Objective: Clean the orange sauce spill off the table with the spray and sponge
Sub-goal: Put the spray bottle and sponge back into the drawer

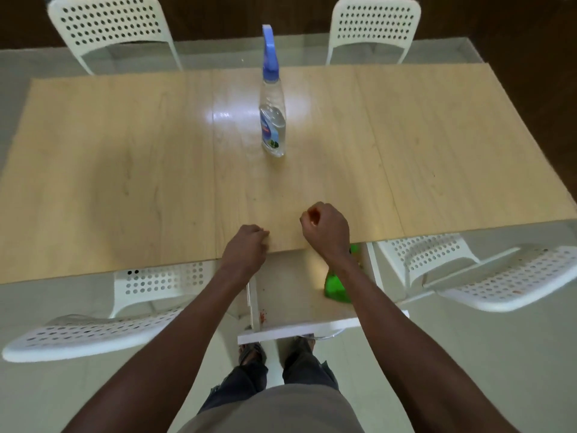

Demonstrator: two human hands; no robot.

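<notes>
Left hand (248, 245) and right hand (326, 228) at six o'clock on table (125, 151), fingers clenched, empty. Spray bottle (272, 120) upright at twelve. Green sponge (337, 287) below table edge.

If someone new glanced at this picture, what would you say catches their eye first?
Probably the spray bottle with its blue trigger, standing upright alone mid-table. Next, the two hands, both curled at the near edge and holding nothing. A green object sits on a lower shelf under the right wrist.
</notes>
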